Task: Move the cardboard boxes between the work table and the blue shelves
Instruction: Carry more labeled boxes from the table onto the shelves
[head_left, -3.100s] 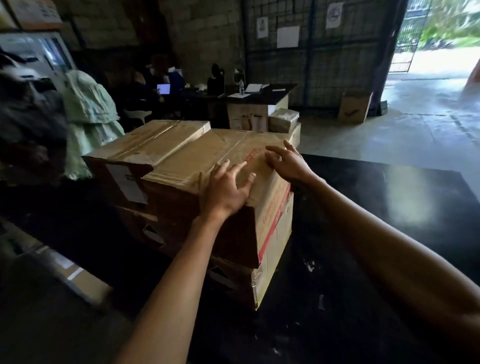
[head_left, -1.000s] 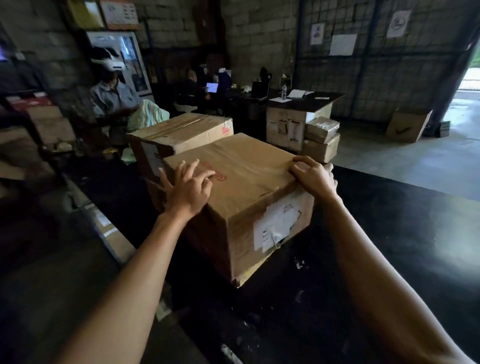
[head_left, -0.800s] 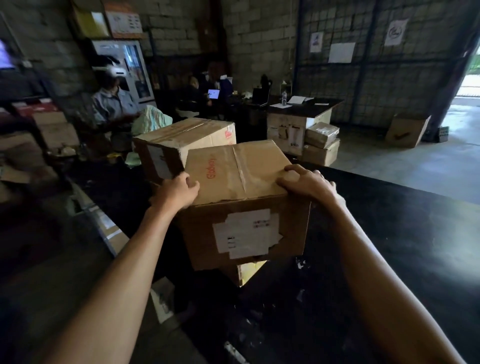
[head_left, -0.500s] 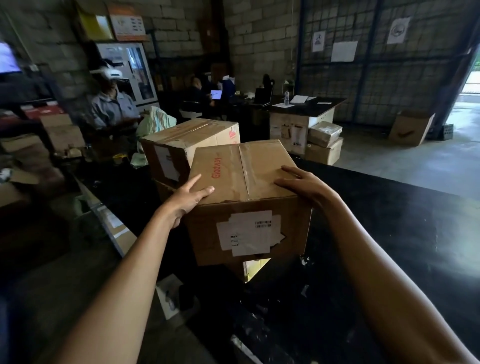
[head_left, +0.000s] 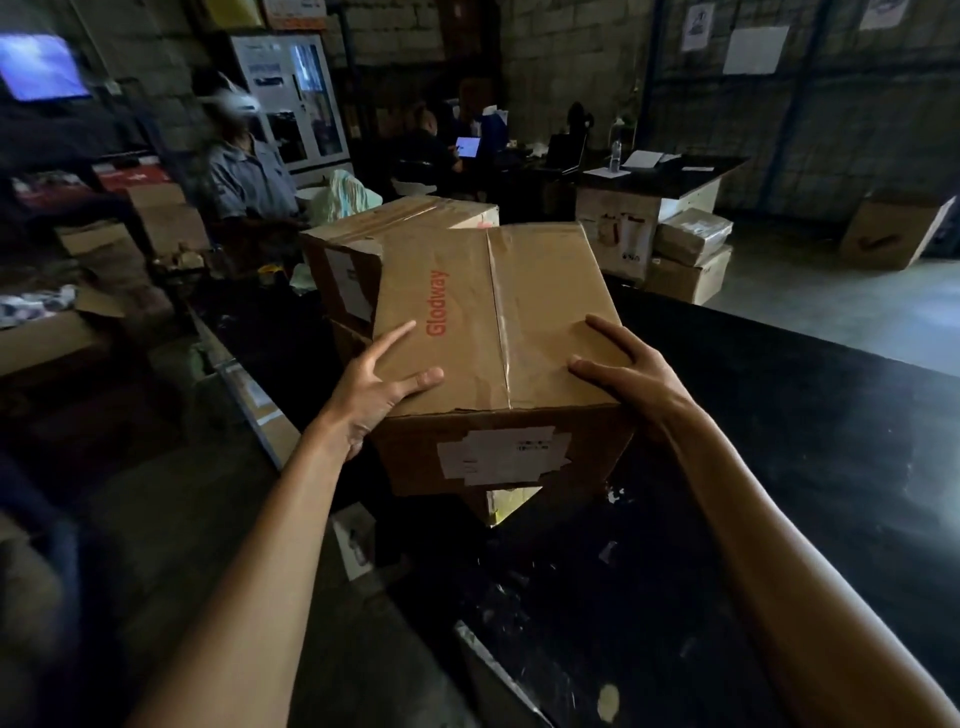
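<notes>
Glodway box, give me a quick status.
Left hand and right hand open, flat against Glodway box. Box sits on lower carton. Second box close behind.

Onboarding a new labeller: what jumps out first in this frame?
The big cardboard box printed "Glodway" in red, centre frame, with the left hand spread on its left edge and the right hand flat on its right top corner. It sits on other boxes on the black work table, with a second taped box just behind it. At far left, a person in a grey shirt wears a white headset.
</notes>
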